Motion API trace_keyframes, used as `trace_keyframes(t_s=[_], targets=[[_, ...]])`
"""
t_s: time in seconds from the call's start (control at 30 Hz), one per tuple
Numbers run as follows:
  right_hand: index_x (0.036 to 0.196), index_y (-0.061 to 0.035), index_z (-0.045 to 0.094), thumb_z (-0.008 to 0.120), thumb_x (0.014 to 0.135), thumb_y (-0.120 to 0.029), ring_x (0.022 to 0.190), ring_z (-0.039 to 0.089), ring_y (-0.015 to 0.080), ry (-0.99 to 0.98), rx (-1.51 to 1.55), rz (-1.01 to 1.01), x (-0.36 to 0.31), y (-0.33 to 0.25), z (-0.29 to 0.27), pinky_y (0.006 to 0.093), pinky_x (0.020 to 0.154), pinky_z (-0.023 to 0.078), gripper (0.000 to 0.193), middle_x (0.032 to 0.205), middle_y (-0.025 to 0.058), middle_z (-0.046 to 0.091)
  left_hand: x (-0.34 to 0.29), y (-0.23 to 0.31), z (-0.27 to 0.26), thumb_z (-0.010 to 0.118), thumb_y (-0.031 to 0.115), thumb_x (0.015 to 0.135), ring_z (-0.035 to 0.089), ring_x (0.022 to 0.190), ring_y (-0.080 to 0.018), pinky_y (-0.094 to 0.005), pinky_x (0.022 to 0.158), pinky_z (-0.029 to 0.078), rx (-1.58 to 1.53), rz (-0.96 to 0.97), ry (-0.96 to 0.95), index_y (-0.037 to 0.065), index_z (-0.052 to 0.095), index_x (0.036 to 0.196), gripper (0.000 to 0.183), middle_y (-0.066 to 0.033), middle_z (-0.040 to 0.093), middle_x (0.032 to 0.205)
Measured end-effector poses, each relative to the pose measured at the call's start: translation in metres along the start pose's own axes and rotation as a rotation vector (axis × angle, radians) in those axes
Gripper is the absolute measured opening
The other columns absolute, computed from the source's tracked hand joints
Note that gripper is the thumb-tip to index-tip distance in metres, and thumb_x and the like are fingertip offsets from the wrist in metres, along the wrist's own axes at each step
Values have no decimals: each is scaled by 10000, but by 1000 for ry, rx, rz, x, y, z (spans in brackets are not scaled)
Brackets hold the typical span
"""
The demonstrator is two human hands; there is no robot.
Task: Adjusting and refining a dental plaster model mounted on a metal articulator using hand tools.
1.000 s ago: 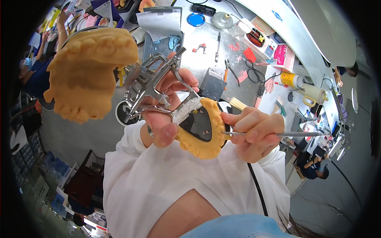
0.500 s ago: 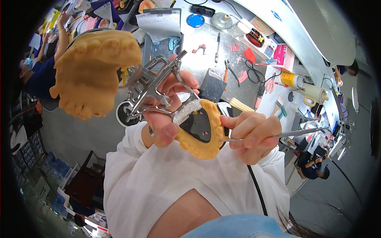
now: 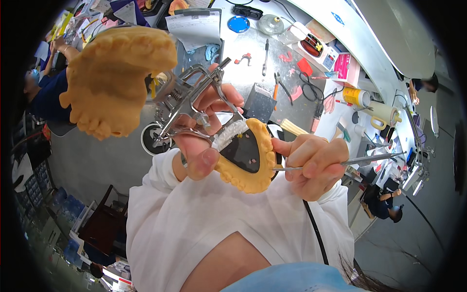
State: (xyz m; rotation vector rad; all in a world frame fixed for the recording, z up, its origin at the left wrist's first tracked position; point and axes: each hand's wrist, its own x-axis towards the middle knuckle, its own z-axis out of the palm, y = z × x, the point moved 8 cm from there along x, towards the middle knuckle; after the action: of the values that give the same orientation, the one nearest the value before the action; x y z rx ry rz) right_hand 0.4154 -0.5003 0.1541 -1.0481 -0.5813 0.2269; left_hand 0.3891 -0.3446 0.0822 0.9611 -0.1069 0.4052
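Observation:
My left hand is closed around a metal dental articulator, its thumb pressed on the lower cast. Fixed to it at the left is a large orange-yellow dental cast, swung up close to the camera. A horseshoe-shaped yellow dental cast with teeth extends to the right, with a rough white strip along its upper left side. My right hand grips a slim metal carving tool; its thin end meets the cast's right outer edge. My right thumb or fingertip rests beside that edge.
Beyond my hands, the metal worktop holds a dark block, orange-handled pliers, a pen-like tool and pink scraps. A tray with papers stands behind. Right: a yellow-labelled can and a cable. Co-workers sit at both sides.
The articulator and its casts have shifted slightly upward, the large cast also a little to the right. My right hand has moved slightly right, and the carving tool's outer end has risen a little.

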Motion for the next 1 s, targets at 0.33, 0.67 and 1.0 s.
trace_keyframes(t_s=[0.33, 0.67, 1.0], targets=[[761, -19, 492, 359, 933, -287, 526, 486, 166, -83, 70, -27, 4, 1, 9, 454, 883, 466, 345, 659, 98, 582, -2, -2, -7, 657, 302, 689, 507, 985, -312, -332, 722, 504, -65, 76, -46, 30, 278, 1353, 811, -239, 333, 1335], [793, 24, 466, 351, 937, -255, 561, 516, 147, -47, 47, -18, 4, 2, 4, 418, 891, 469, 334, 596, 83, 525, -3, 1, -4, 651, 308, 699, 525, 974, -302, -325, 738, 516, -6, 66, -10, 160, 378, 1281, 660, -245, 306, 1359], [773, 5, 495, 315, 956, -273, 574, 524, 159, -111, -6, 8, 4, 4, -6, 457, 898, 444, 379, 610, 82, 544, 5, -7, -6, 671, 401, 635, 539, 947, -188, -239, 702, 445, 75, -101, 40, -45, 315, 1316, 888, -130, 524, 1068]])
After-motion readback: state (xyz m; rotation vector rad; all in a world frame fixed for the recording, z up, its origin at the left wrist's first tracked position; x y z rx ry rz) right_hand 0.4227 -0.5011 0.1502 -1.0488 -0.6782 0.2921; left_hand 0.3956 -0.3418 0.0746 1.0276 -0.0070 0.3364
